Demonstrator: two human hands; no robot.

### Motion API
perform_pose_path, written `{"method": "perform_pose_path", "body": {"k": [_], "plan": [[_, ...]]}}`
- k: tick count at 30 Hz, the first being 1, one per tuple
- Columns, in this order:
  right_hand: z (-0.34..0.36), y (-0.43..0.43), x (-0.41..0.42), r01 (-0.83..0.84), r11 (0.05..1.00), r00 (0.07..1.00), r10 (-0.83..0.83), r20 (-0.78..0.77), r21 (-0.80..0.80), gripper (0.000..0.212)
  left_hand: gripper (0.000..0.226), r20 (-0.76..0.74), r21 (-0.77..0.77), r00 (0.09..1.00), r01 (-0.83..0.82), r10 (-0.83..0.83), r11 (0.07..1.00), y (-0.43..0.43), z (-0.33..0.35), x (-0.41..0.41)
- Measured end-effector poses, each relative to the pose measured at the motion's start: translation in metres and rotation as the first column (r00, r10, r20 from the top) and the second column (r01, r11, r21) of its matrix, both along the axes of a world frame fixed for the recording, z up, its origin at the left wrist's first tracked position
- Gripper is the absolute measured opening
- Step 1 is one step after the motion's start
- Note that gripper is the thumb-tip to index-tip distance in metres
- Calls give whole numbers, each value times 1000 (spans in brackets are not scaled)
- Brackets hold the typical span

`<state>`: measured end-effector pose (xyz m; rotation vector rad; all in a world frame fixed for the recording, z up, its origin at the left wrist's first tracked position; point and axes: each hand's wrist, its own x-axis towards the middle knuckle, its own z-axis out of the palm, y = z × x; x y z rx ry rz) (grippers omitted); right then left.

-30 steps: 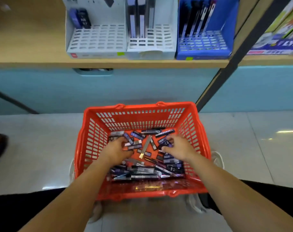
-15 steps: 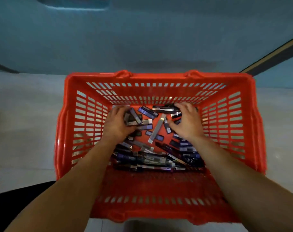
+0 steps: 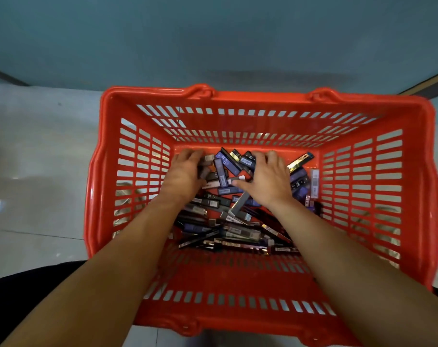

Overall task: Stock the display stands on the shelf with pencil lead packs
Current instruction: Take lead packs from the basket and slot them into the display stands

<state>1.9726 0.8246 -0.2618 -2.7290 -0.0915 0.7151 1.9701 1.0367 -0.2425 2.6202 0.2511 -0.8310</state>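
Observation:
An orange plastic basket stands on the floor below me, holding several loose pencil lead packs, slim purple, black and grey boxes in a jumbled heap. Both my hands reach down to its far end. My left hand curls its fingers round a few grey packs. My right hand curls over a cluster of purple packs, thumb pressed against a white-ended one. The packs between the two hands are bunched together. The shelf and its display stands are out of view.
Pale glossy floor tiles surround the basket. A teal panel rises just behind it. A dark diagonal strut crosses the upper right corner. Black clothing shows at the lower left.
The view has tilted down and closer, so the shelf and stands have dropped out of sight. Both hands have slid to the basket's far end and drawn packs together between them.

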Motion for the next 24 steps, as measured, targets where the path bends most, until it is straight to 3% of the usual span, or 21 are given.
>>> {"method": "perform_pose_path", "body": {"k": [3,7,12,16,24], "plan": [[0,7,9,50,998,997,-49,-61,24,90,76,2,13,1000,-15,15,1000,4,2,1],[3,13,17,-25,999,992,28,-123,28,84,75,3,130,1000,26,-27,991,4,2,2],[4,24,15,8,993,992,7,-128,116,83,63,-56,8,996,-75,75,997,-2,-2,-3],[4,35,14,-8,998,993,16,-118,67,92,61,-120,-126,977,-192,177,973,-6,-5,-8],[10,47,17,-50,995,993,60,-106,91,71,45,-90,-45,985,-154,150,987,-11,-9,-9]]}}
